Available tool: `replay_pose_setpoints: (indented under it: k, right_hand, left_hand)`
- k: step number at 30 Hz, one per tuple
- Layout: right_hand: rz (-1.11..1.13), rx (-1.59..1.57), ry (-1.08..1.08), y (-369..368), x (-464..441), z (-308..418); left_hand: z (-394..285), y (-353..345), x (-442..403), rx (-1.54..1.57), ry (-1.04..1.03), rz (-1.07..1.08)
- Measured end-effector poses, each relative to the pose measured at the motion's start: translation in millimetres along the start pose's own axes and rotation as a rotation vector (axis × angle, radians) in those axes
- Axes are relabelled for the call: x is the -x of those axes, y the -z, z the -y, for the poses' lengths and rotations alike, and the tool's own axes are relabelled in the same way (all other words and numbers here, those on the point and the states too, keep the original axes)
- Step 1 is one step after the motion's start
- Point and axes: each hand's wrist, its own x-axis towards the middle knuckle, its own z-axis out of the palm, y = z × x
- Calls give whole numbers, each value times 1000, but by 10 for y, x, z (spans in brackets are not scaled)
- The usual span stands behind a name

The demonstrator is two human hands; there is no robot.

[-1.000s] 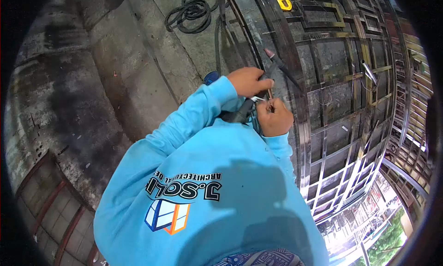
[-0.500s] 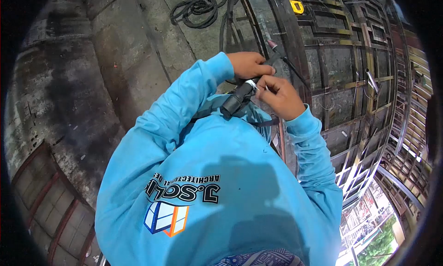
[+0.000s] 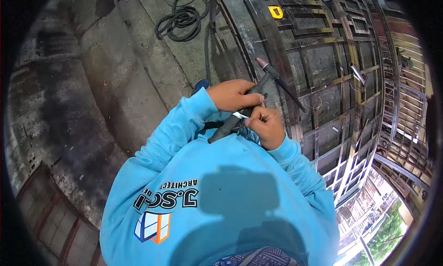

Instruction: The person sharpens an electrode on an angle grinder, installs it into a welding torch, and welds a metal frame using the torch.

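Observation:
A TIG welding torch (image 3: 224, 129) lies slantwise across the front of my body, its pink nozzle (image 3: 261, 62) up and to the right. The long black back cap points down to the right from the torch head. My left hand (image 3: 235, 95) is wrapped around the torch handle just below the head. Close beside it, my right hand (image 3: 266, 126) pinches the end of a thin white strip (image 3: 239, 115) that lies against the handle. Whether the strip is tape or a tie I cannot tell. The torch's lower end rests near my blue shirt.
A welded metal frame (image 3: 318, 86) of dark bars fills the right side, with a yellow tape measure (image 3: 276, 12) on it. A coiled black cable (image 3: 184, 23) lies on the stained concrete floor (image 3: 115, 58). Reddish-brown metal bars (image 3: 46, 203) stand at lower left.
The torch and both hands sit slightly lower and further left in view. My right hand has shifted a little along the handle, still pinching the white strip. My left hand keeps its hold.

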Motion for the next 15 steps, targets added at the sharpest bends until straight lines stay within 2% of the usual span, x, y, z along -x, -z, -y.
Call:
replay_pose_setpoints:
  k: [1, 2, 3, 4, 5, 6, 9, 10, 11, 12, 15]
  right_hand:
    - [-21, -5, -1, -3, 35, -50]
    - [-131, -43, 283, 84, 67, -305]
    - [-216, -441, 219, 326, 206, -222]
    - [-138, -739, 446, 506, 236, -43]
    - [-206, -739, 476, 710, 318, -2]
    - [-198, -598, 378, 871, 380, 14]
    - [-294, 197, 35, 917, 284, -175]
    - [-290, 418, -21, 793, 175, -274]
    - [-322, 532, 84, 676, 97, -318]
    - [-355, 642, 188, 490, 10, -295]
    - [-228, 376, 237, 121, -317, -263]
  left_hand:
    - [87, -4, 45, 56, 16, -90]
    - [212, 1, 120, 113, 34, -182]
    - [296, 29, 196, 174, 53, -279]
    - [349, 121, 264, 310, 106, -322]
    - [408, 229, 345, 441, 167, -349]
    - [440, 300, 381, 568, 230, -376]
    - [485, 336, 349, 598, 197, -386]
    - [475, 373, 323, 523, 126, -367]
    - [451, 376, 301, 597, 105, -384]
    - [424, 367, 283, 669, 85, -397]
    - [400, 364, 273, 714, -31, -453]
